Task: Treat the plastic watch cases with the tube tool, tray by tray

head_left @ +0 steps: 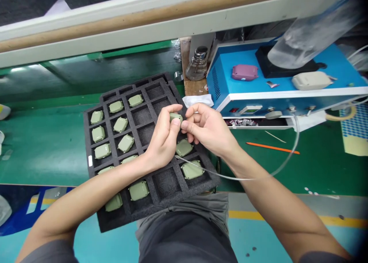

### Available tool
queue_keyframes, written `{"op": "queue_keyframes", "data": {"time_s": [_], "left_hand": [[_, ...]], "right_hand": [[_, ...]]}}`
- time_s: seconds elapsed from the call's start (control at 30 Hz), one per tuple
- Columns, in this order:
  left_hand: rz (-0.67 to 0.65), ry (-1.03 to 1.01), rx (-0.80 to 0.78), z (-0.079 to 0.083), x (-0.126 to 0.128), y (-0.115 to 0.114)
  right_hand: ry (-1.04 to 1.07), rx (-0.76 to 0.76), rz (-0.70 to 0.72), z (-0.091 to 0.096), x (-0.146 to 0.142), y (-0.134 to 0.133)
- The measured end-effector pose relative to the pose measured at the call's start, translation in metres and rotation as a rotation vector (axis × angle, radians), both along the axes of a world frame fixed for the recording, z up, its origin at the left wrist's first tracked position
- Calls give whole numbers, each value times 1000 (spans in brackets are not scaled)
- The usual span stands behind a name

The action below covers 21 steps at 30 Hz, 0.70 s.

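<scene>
My left hand (163,138) is closed around a small green watch case (176,117), held between thumb and fingers above the foam tray. Close against its right side is my right hand (205,127), thumb and fingertips pinched together; whatever they hold is too small or hidden to make out. Under both hands lies the black foam tray (168,184), divided into square compartments. Several matching cases sit in it, such as one green case (193,169) at the near right. A thin clear tube (255,177) crosses over my right forearm, its tip resting by the tray below my hands.
A blue machine (221,69) stands at the right, bearing a purple case (245,72), a beige case (312,80) and a clear cylinder (304,37). Nearby are a glass bottle (197,66), a white cloth (198,100), an orange stick (272,148) and a parts drawer (258,123).
</scene>
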<state>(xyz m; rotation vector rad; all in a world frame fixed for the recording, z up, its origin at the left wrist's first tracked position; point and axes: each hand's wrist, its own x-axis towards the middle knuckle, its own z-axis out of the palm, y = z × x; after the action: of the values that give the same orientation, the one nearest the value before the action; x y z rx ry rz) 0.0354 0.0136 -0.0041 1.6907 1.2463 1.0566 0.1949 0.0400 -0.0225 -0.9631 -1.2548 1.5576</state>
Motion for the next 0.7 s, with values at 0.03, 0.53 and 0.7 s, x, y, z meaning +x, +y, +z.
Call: {"op": "queue_keyframes", "data": {"time_s": [0.03,0.53,0.7], "left_hand": [[1,-51,-23,0,1,1],[-50,-660,-313,9,-1,13],[59,-653,-318,10,-2,19]], "right_hand": [[17,-10,8,-1,-1,1],[778,-591,-496,-36,75,-132],[800,-478,-586,-34,67,-204]]}}
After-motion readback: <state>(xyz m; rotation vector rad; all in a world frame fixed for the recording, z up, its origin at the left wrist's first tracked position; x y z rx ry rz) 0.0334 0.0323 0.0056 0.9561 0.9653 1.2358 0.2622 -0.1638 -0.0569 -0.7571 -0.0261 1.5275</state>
